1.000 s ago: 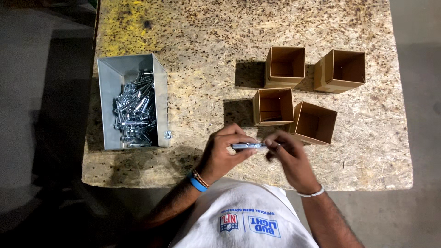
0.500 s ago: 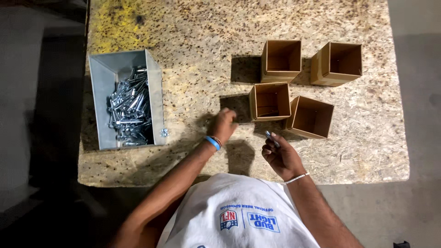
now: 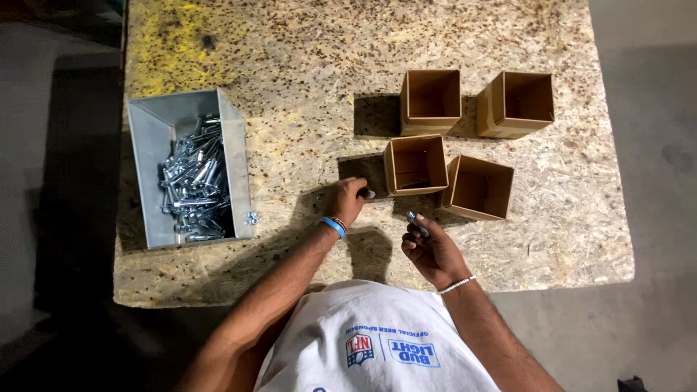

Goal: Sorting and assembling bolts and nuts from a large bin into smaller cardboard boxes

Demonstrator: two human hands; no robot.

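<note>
My left hand (image 3: 347,200), with a blue wristband, rests on the chipboard table (image 3: 312,87) just left of the nearest brown cardboard box (image 3: 415,165); a small metal piece (image 3: 369,194) shows at its fingertips. My right hand (image 3: 430,250) is raised near the table's front edge and pinches a short silver bolt (image 3: 416,223). Three more open brown boxes stand close by: the back left box (image 3: 430,101), the back right box (image 3: 517,103) and the front right box (image 3: 477,187).
A grey metal bin (image 3: 149,149) full of several silver bolts (image 3: 192,185) sits at the table's left. One loose nut (image 3: 252,217) lies beside the bin's right wall. A yellow paint patch (image 3: 170,47) marks the far left corner. Grey floor surrounds the table.
My hands, joined on one bolt a second ago, have come apart. The left hand moved forward to the nearest box; the right hand kept the bolt and drew back.
</note>
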